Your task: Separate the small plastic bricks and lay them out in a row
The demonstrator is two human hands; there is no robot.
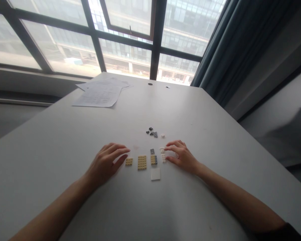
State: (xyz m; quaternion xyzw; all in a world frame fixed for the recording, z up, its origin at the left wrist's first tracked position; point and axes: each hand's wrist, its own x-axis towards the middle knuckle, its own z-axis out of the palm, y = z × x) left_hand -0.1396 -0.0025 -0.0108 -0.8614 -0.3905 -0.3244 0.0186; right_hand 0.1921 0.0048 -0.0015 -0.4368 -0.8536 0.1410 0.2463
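Cropped forearms [240, 200] carry left hand [104, 163] and right hand [186, 160], each grip apart (contact with white pieces [163, 158] unclear)

White table [198, 124], dark-framed windows [125, 55], blue-grey curtain [230, 53], daylight

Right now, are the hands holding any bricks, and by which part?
The left hand holds nothing. The right hand is at the right side of the white bricks; I can't tell whether it grips one.

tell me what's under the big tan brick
White table shows all around the big tan brick; the patch beneath it and its underside are covered, so anything there can't be seen.
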